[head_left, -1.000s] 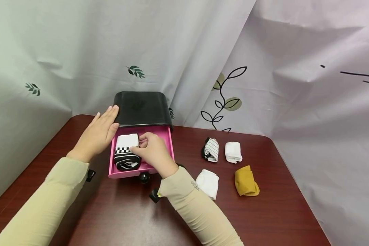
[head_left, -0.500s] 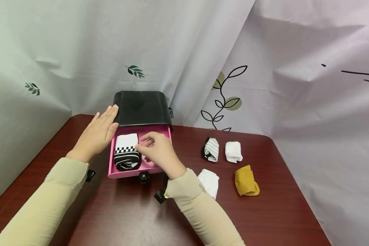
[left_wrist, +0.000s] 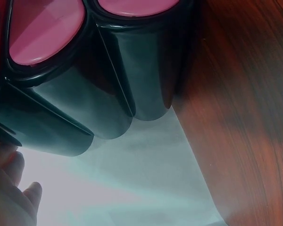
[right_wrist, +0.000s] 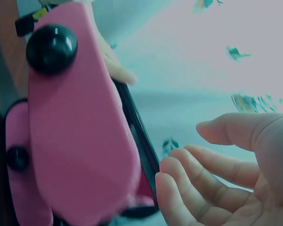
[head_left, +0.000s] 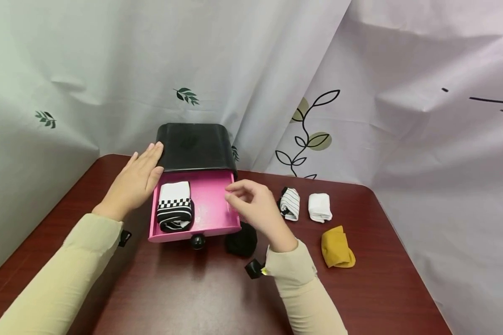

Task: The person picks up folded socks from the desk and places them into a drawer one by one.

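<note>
My left hand (head_left: 136, 179) lies with straight fingers along the left edge of a black drawer cabinet (head_left: 194, 148). Its pink top drawer (head_left: 211, 204) is pulled out. Inside, on the left, sits a rolled pair of black-and-white checked socks (head_left: 174, 207). My right hand (head_left: 255, 209) hovers at the drawer's right side, fingers loosely bent, thumb apart, holding nothing. In the right wrist view that hand (right_wrist: 217, 174) is beside the pink drawer front (right_wrist: 80, 136) with its black knob (right_wrist: 52, 49). Fingertips of the left hand (left_wrist: 14, 188) show by the cabinet's rounded side (left_wrist: 89, 106).
Right of the drawer lie a striped rolled sock (head_left: 290, 204), a white folded sock (head_left: 319, 207) and a mustard folded sock (head_left: 336, 247) on the brown table (head_left: 385, 288). A black bundle (head_left: 241, 240) sits by the drawer's front right corner. A white curtain (head_left: 130, 70) hangs behind.
My right hand has left the checked socks and moved right, out of the drawer. The black bundle has come into sight; a white sock is now hidden behind the right arm. The left hand stays put.
</note>
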A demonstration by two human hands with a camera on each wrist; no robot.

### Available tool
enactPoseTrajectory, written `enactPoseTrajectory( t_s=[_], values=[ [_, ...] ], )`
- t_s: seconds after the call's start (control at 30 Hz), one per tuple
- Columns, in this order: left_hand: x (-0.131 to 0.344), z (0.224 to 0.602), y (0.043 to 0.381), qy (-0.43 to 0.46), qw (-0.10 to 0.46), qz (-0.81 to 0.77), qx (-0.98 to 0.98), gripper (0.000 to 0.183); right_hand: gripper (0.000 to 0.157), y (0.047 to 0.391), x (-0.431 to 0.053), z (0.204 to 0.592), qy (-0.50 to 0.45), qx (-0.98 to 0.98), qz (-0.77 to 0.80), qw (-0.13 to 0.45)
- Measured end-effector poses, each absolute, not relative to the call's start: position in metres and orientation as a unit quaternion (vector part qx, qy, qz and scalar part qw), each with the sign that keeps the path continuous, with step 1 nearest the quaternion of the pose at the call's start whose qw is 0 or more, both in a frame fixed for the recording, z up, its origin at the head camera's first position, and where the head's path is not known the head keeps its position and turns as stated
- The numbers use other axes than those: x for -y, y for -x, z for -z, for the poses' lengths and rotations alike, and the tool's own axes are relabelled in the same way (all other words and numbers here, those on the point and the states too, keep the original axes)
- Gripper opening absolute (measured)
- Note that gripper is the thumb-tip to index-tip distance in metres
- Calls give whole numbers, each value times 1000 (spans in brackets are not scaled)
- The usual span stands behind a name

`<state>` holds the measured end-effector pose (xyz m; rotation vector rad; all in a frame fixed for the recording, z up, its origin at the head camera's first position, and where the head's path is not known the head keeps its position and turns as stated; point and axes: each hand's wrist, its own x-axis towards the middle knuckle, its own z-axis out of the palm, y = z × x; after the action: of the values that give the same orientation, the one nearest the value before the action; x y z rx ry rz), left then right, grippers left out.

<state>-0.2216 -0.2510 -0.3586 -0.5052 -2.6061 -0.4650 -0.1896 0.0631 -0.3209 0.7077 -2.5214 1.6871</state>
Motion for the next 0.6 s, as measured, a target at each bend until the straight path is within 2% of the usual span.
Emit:
enactPoseTrajectory(
  t_s=[0.2, 0.33, 0.6],
  values=[
    [250, 358, 222, 181, 221, 169, 943, 58, 21, 196, -94, 320, -186, 795, -577, 14],
    [250, 359, 223, 181, 222, 168, 943, 58, 18, 209, -116, 326, -141, 804, -576, 41],
    [250, 359, 222, 181, 222, 170, 943, 58, 18, 254, -159, 374, -48, 841, -528, 108]
  ],
)
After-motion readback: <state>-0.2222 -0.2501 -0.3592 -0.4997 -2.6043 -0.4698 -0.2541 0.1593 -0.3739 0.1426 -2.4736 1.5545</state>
